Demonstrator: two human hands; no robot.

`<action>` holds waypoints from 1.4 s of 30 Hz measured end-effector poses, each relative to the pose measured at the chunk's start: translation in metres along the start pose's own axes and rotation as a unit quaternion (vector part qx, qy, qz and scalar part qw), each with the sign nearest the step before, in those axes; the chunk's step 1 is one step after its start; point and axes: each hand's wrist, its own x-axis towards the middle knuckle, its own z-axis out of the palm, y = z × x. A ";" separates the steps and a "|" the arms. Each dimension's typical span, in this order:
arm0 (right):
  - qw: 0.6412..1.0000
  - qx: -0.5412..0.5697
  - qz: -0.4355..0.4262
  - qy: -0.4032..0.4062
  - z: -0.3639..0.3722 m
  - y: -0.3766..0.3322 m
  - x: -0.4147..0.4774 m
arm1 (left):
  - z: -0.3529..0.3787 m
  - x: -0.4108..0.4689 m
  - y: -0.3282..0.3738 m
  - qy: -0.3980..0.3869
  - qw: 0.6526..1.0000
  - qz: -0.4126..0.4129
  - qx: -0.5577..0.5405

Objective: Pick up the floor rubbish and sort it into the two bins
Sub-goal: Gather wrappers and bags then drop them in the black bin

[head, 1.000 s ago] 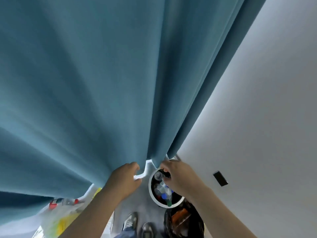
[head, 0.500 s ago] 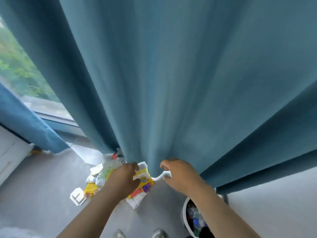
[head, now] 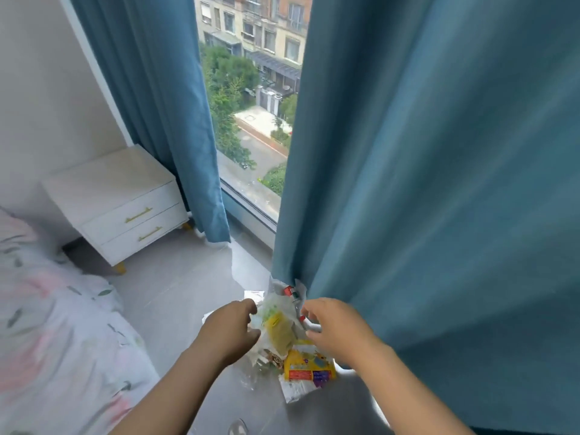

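Observation:
A pile of rubbish lies on the grey floor at the hem of the right blue curtain (head: 439, 183). It holds a yellow packet (head: 309, 365) with red and purple print, a clear wrapper (head: 276, 328) with yellow-green inside, a silvery wrapper (head: 254, 295) and a red-and-white wrapper (head: 292, 291). My left hand (head: 229, 331) hovers at the pile's left side, fingers apart, holding nothing. My right hand (head: 332, 328) is at the pile's right side with curled fingers; a small white scrap shows by its thumb, and a grip is unclear. No bin is in view.
A white two-drawer nightstand (head: 119, 208) stands at the left wall. A bed with a floral cover (head: 47, 324) fills the lower left. A second blue curtain (head: 163, 105) hangs left of the window (head: 251, 120). A clear scrap (head: 238, 428) lies near my feet.
The view has swung left, away from the bins, which have left the frame. The window and nightstand have come into view. Both hands now sit lower, over the rubbish pile.

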 end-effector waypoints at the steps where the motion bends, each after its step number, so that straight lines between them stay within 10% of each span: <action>1: 1.000 -0.001 -0.006 -0.006 0.001 -0.005 0.008 | -0.002 0.001 -0.007 0.003 1.000 -0.010 -0.006; 27: 0.960 -0.117 -0.203 -0.155 -0.002 0.057 0.194 | 0.037 0.089 0.011 0.089 0.959 -0.244 -0.111; 42: 0.959 -0.114 -0.210 -0.154 0.189 0.112 0.338 | 0.188 0.219 -0.110 0.054 0.960 -0.259 -0.089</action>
